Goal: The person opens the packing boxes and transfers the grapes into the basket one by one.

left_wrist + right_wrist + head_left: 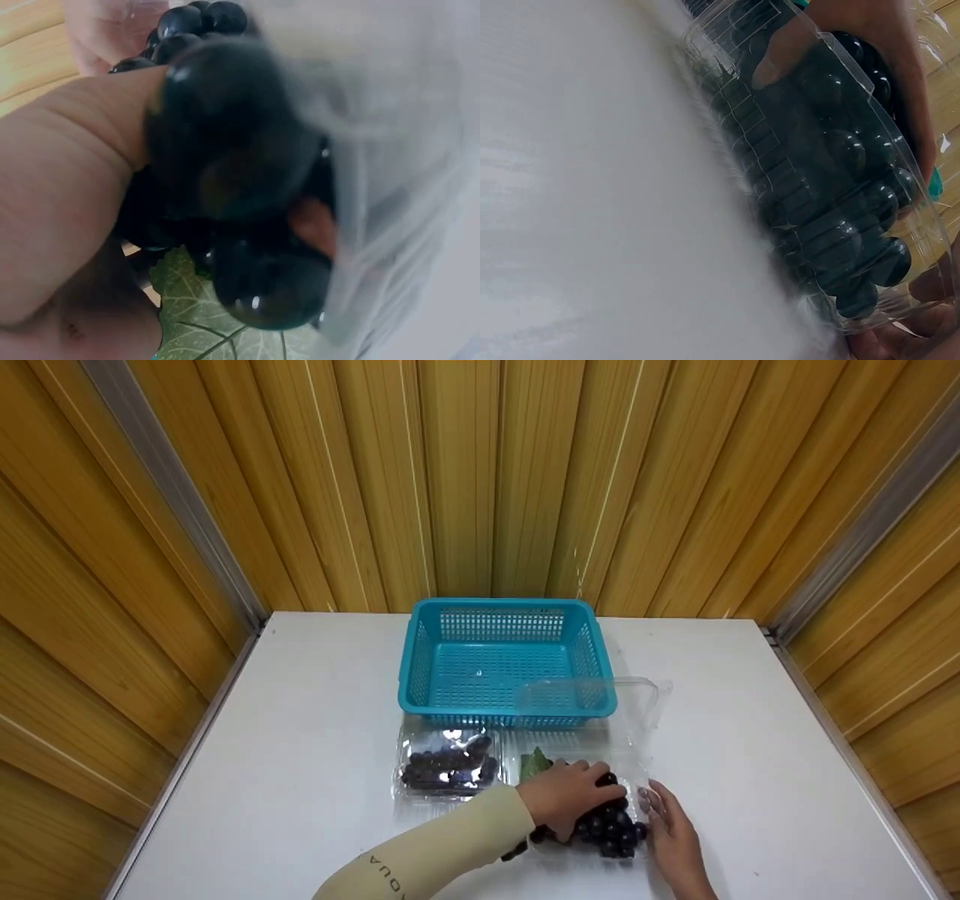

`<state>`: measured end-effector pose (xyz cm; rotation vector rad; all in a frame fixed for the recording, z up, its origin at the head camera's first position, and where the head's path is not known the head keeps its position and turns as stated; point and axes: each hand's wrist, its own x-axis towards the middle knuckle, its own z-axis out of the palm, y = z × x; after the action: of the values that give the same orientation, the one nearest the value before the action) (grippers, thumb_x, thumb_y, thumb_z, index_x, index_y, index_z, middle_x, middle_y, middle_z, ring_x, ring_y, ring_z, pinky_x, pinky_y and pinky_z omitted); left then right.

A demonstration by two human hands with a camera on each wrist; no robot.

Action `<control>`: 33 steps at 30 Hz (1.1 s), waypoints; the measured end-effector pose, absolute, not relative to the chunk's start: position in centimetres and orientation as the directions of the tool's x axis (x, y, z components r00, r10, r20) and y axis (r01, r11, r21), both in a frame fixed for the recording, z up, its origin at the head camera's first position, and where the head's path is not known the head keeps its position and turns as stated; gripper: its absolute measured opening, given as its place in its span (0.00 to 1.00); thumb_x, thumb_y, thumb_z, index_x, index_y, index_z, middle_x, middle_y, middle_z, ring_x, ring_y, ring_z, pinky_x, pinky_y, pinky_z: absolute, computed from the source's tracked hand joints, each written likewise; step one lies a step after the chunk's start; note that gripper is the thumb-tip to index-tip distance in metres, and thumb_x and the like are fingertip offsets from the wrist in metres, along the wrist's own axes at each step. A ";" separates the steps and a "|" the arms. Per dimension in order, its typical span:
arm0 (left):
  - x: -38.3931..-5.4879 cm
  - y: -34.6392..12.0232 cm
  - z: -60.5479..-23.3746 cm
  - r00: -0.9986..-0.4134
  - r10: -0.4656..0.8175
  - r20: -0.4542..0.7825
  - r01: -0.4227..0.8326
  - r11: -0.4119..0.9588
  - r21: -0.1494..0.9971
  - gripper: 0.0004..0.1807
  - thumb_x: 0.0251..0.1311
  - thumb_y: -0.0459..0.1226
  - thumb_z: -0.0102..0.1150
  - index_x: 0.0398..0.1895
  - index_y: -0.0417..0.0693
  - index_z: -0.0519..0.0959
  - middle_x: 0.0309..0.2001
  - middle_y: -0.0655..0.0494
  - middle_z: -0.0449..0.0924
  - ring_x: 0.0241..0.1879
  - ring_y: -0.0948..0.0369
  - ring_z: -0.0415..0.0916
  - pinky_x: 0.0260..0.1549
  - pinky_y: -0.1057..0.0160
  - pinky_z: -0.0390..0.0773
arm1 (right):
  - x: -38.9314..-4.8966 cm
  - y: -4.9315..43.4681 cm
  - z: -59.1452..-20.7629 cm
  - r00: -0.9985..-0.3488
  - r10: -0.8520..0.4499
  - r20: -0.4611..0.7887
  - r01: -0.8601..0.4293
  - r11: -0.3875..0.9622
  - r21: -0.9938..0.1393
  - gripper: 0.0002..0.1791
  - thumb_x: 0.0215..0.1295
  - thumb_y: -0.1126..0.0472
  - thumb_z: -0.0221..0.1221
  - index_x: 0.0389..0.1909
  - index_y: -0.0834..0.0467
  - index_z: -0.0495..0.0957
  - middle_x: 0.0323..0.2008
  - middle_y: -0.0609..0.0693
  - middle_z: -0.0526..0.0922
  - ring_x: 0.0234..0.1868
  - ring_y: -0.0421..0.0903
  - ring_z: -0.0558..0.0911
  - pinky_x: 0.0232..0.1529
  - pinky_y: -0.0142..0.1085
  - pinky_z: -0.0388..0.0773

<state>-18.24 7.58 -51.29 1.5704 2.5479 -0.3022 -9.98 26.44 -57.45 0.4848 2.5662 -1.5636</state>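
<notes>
A bunch of dark grapes [611, 829] with a green leaf [532, 763] lies in a clear plastic clamshell box [742, 112], whose transparent lid [641, 705] stands open toward the back. From above, my left hand [566, 796] grips the bunch; thumb and a fingertip show around the grapes [232, 127] in the left wrist view. At the box's right edge, my right hand [675, 836] pinches the clear plastic, its fingers [922, 330] low in the right wrist view. Some grapes sit at the front rim. The left palm hides part of the bunch.
A second clear box [446, 761] of dark grapes, lid closed, stands left of the open one. Behind both is a turquoise plastic basket [409, 660], overlapped by the raised lid. Wood-patterned panels [465, 472] enclose the white table [300, 720] at back and sides.
</notes>
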 end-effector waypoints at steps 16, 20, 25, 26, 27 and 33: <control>-19.1 7.0 -50.3 -0.423 0.893 -0.151 0.897 0.437 0.069 0.42 0.41 0.46 0.77 0.64 0.73 0.69 0.60 0.65 0.70 0.51 0.64 0.74 0.50 0.65 0.78 | -10.0 26.5 -57.0 -0.943 0.226 -0.246 0.322 0.419 -0.849 0.28 0.75 0.67 0.38 0.74 0.56 0.50 0.71 0.62 0.61 0.73 0.57 0.61 0.70 0.47 0.60; -18.9 6.8 -50.3 -0.415 0.903 -0.112 0.904 0.423 0.059 0.34 0.46 0.46 0.74 0.60 0.69 0.73 0.57 0.64 0.74 0.48 0.63 0.75 0.46 0.66 0.79 | -9.9 26.2 -56.9 -0.947 0.216 -0.237 0.311 0.430 -0.848 0.29 0.74 0.70 0.38 0.74 0.57 0.50 0.72 0.62 0.59 0.73 0.58 0.60 0.69 0.47 0.61; -18.6 6.8 -50.3 -0.410 0.907 -0.101 0.910 0.414 0.028 0.35 0.46 0.46 0.73 0.61 0.69 0.71 0.58 0.63 0.73 0.48 0.63 0.74 0.46 0.67 0.79 | -9.8 26.1 -56.9 -0.949 0.227 -0.218 0.300 0.441 -0.846 0.29 0.73 0.70 0.38 0.74 0.59 0.51 0.72 0.63 0.60 0.73 0.59 0.60 0.69 0.48 0.62; -18.6 6.8 -50.3 -0.408 0.907 -0.100 0.911 0.413 0.025 0.35 0.46 0.46 0.73 0.61 0.69 0.71 0.58 0.63 0.73 0.48 0.63 0.74 0.46 0.67 0.79 | -9.8 26.1 -56.9 -0.950 0.227 -0.216 0.298 0.441 -0.847 0.29 0.73 0.70 0.38 0.74 0.59 0.50 0.72 0.63 0.60 0.73 0.59 0.60 0.69 0.49 0.61; -18.6 6.8 -50.2 -0.408 0.908 -0.098 0.911 0.412 0.025 0.35 0.47 0.46 0.73 0.61 0.70 0.71 0.58 0.63 0.73 0.48 0.63 0.74 0.45 0.67 0.79 | -9.8 26.1 -56.9 -0.949 0.228 -0.218 0.301 0.440 -0.846 0.29 0.73 0.70 0.38 0.74 0.59 0.50 0.72 0.63 0.60 0.73 0.59 0.60 0.70 0.49 0.61; -18.6 6.8 -49.7 -0.407 0.909 -0.092 0.909 0.413 0.058 0.32 0.47 0.45 0.73 0.59 0.69 0.73 0.57 0.64 0.73 0.48 0.64 0.73 0.45 0.67 0.80 | -9.8 26.2 -57.0 -0.948 0.232 -0.217 0.300 0.432 -0.851 0.29 0.72 0.70 0.38 0.74 0.59 0.51 0.71 0.63 0.61 0.73 0.59 0.61 0.70 0.49 0.60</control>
<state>-18.55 6.80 -49.75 1.6452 2.5473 -0.0017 -9.82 26.21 -56.98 0.4834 2.6010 -1.5665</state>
